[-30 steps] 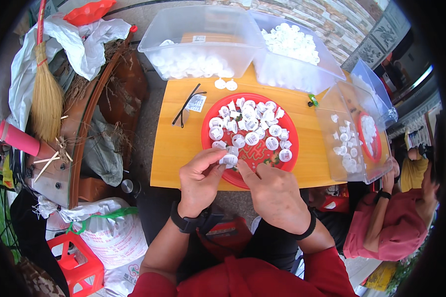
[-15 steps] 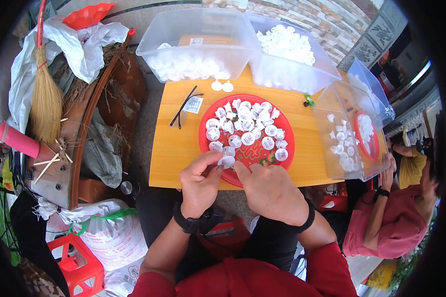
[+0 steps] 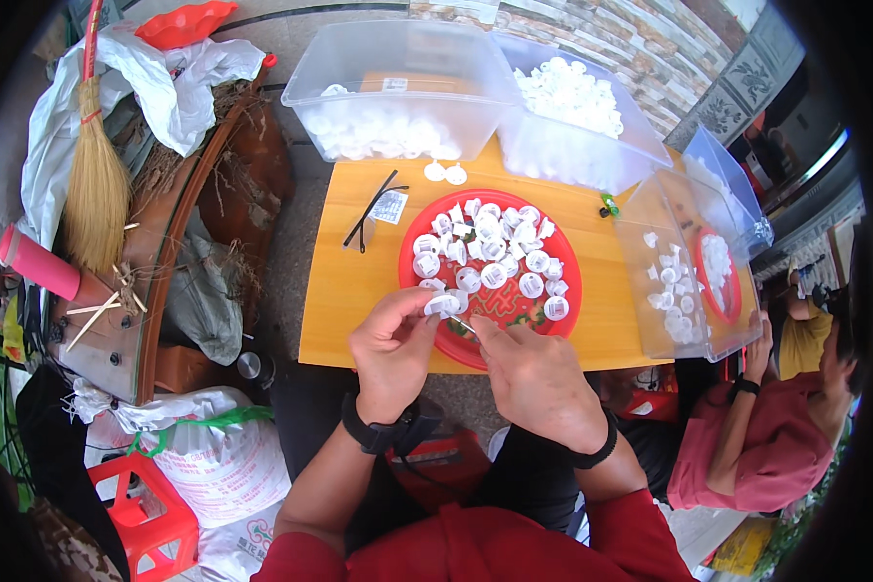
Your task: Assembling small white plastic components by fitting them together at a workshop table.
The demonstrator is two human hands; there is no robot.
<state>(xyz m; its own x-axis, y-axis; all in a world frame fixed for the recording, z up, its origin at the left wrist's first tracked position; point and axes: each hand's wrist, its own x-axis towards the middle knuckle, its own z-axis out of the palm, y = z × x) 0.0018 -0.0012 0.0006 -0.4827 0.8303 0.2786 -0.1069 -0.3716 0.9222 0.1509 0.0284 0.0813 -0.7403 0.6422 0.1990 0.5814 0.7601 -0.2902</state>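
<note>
Between the thumb and fingers of my left hand (image 3: 394, 341) is a white round plastic piece (image 3: 442, 305), held over the near left rim of a red tray (image 3: 573, 315). My right hand (image 3: 538, 386) is closed on a thin metal tool (image 3: 465, 325), whose tip points at the piece; whether they touch I cannot tell. Most of the tool is hidden by my fingers. Many similar white plastic pieces (image 3: 494, 275) lie loosely in the tray, some with upright tabs and printed faces.
Clear bins (image 3: 398, 97) of white parts line the far side of the wooden table (image 3: 349, 310). Another clear bin (image 3: 664, 320) stands at the right. Glasses (image 3: 373, 209) lie left of the tray. A co-worker in a red shirt (image 3: 747, 451) sits at the right.
The whole scene has shifted slightly rightward in view. More of the metal tool now shows between my hands, and the white piece in my left hand is tilted differently.
</note>
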